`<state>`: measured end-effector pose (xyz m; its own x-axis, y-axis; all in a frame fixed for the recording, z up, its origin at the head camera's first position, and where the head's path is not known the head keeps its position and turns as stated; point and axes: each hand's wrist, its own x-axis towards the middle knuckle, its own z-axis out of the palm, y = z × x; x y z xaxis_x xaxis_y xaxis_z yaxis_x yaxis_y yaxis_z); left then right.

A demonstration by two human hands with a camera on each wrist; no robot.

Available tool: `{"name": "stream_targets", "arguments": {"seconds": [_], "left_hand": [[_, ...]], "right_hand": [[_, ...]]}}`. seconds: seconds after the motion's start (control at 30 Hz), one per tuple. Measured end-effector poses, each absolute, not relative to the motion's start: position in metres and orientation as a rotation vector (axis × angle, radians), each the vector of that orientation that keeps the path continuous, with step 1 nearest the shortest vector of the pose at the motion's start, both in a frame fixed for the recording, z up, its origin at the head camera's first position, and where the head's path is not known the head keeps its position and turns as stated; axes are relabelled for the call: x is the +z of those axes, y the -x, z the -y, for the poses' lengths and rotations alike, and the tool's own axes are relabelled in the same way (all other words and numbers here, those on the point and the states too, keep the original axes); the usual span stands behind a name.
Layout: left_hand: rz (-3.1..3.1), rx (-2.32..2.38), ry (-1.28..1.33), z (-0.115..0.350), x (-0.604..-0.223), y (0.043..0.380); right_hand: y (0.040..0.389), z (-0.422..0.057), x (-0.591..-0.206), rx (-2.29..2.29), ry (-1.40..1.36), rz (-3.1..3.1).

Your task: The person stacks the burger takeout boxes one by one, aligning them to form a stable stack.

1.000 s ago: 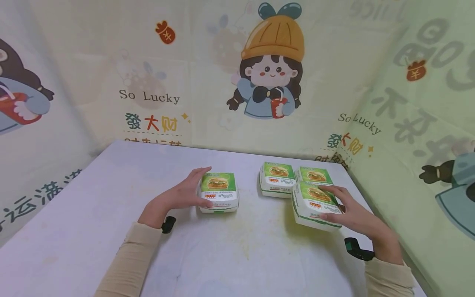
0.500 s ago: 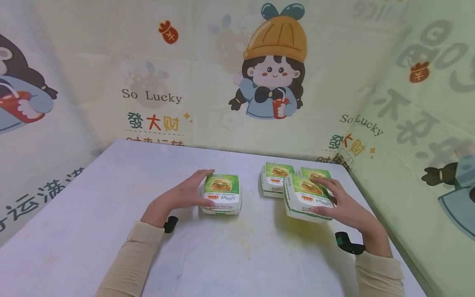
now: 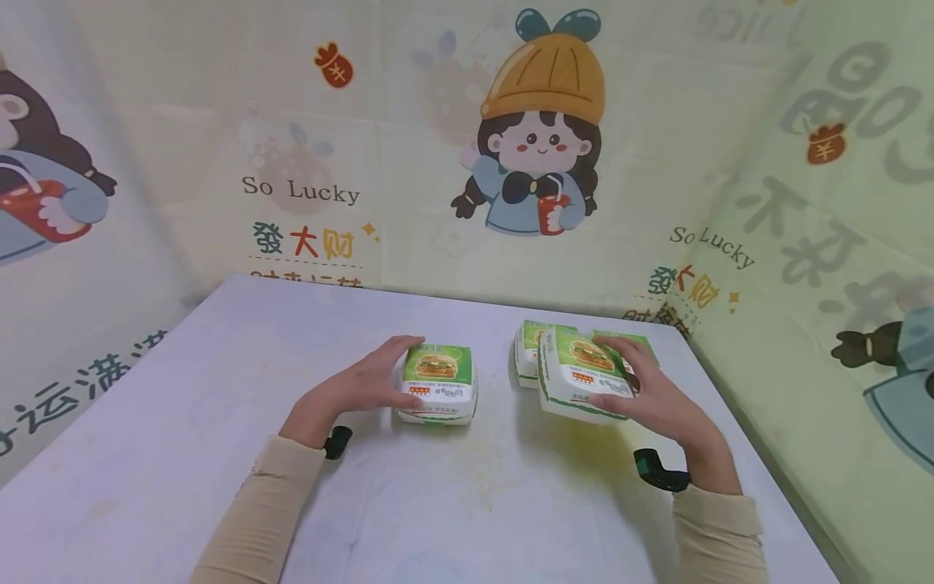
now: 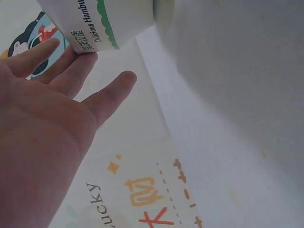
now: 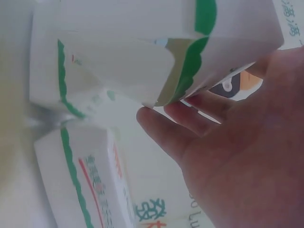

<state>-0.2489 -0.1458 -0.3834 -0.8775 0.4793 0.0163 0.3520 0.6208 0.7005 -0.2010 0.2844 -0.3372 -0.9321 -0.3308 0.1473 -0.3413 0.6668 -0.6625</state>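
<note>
While the left hand point(image 3: 361, 383) grips the left box point(image 3: 440, 388) on the table point(image 3: 409, 503), the tilted box point(image 3: 580, 375), raised to its right and pinched by the right hand point(image 3: 661, 405), may drop if this pinch loosens.

The head view is softly lit, the bench point(image 3: 409, 511) shadowed right of centre; right wrist view blurs at left

L grn/wht bx point(image 3: 436, 377), R bx point(image 3: 578, 373) raised

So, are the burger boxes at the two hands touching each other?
Apart: the head view plainly shows white tabletop separating the left-hand box from the right-hand box.
</note>
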Motion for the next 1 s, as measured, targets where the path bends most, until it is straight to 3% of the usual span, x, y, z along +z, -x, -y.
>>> {"name": "stream_targets", "arguments": {"seconds": [1.0], "left_hand": [[-2.658,1.089,-0.708,0.144,-0.384,0.248]], "right_hand": [[0.217,-0.223,-0.34,1.133,-0.699,2.804]]}}
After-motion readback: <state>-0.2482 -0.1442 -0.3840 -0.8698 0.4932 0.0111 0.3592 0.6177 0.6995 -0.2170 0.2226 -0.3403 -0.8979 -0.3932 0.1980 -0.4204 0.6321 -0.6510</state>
